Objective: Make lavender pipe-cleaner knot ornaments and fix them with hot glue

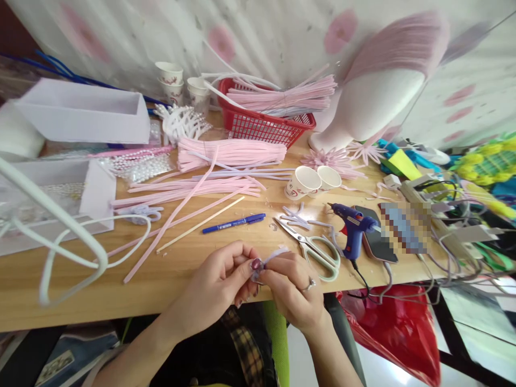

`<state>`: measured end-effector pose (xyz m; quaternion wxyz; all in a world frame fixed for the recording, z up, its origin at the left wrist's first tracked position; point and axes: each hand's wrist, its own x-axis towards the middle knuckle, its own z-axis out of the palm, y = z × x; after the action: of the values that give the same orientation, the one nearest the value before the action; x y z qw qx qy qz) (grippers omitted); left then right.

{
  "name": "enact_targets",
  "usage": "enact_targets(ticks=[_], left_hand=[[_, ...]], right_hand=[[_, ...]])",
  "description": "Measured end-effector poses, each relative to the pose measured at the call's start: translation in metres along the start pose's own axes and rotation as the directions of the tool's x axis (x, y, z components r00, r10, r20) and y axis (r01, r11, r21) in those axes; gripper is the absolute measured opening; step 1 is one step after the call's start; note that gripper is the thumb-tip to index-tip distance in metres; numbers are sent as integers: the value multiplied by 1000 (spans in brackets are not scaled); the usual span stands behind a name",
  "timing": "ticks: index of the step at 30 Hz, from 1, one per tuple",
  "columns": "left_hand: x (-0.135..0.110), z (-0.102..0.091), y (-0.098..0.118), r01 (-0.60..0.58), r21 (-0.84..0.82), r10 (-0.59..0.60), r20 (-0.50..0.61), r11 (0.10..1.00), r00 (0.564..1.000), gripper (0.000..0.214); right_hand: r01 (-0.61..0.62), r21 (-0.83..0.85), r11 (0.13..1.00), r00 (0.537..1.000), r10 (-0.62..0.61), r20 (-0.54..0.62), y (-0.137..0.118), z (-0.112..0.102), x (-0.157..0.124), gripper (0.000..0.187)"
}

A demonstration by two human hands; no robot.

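Observation:
Both hands meet at the table's front edge. My left hand [228,274] pinches a small pale lilac piece of pipe cleaner [278,251] between thumb and fingers. My right hand [296,285], with a ring on one finger, grips the same piece from the other side. Most of the piece is hidden by the fingers; a fuzzy pale end sticks out above. Just right of my right hand lie scissors [310,244] with light green handles, blades partly apart. Short lilac pipe cleaner offcuts [296,217] lie beyond the blades. A blue pen [234,223] rests beyond my left hand.
Pink pipe cleaners [231,152] lie bundled behind, before a red basket [262,126]. Paper cups [303,183] stand mid-table. At right are a blue glue gun [353,228], a phone [379,242] and tangled cables. White boxes [80,115] and a white looped stand [72,226] occupy the left.

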<state>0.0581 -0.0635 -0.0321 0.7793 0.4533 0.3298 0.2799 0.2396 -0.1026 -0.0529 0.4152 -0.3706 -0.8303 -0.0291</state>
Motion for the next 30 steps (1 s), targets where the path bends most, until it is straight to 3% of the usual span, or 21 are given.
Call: enact_targets(ticks=[4, 7, 10, 13, 15, 18, 20, 23, 24, 25, 26, 28, 30], left_hand=[[0, 8, -10, -81, 65, 89, -132, 995, 987, 21], [-1, 12, -19, -189, 200, 238, -258, 961, 936, 14], [-1, 15, -29, -301, 381, 430, -322, 874, 844, 10], [0, 14, -37, -392, 590, 645, -307, 706, 699, 17], [2, 13, -40, -411, 707, 751, -259, 576, 607, 21], [3, 9, -40, -431, 804, 836, -142, 409, 530, 21], [4, 6, -38, -460, 843, 877, -29, 280, 480, 19], [4, 4, -36, -490, 867, 909, 123, 97, 398, 20], [3, 4, -36, -490, 866, 907, 121, 103, 403, 20], [3, 4, -35, -484, 860, 896, 79, 161, 437, 20], [2, 5, -34, -474, 840, 868, 8, 263, 496, 20], [0, 6, -31, -427, 752, 756, -141, 502, 639, 17], [-2, 6, -27, -377, 656, 639, -213, 654, 740, 15]], right_hand=[[40, -130, 991, 999, -38, 15, 5, 2, 3, 21], [50, -153, 987, 999, -50, 7, 4, 6, 6, 20], [-8, -130, 991, 999, 2, -45, 0, 11, 9, 20], [-165, -66, 984, 982, 158, -103, -9, 19, 10, 21], [-306, 8, 952, 945, 304, -122, -18, 26, 9, 21], [-514, 161, 842, 834, 535, -133, -34, 36, 6, 17], [-626, 330, 707, 719, 687, -106, -46, 40, 6, 16], [-698, 644, 313, 486, 868, 104, -58, 41, 10, 17], [-690, 703, 170, 421, 885, 200, -59, 40, 11, 19], [-680, 731, 64, 378, 884, 274, -59, 39, 13, 23], [-676, 737, 14, 357, 881, 310, -58, 37, 14, 27], [-698, 713, 69, 378, 882, 283, -53, 33, 14, 32], [-724, 654, 221, 448, 871, 202, -48, 31, 13, 34]])
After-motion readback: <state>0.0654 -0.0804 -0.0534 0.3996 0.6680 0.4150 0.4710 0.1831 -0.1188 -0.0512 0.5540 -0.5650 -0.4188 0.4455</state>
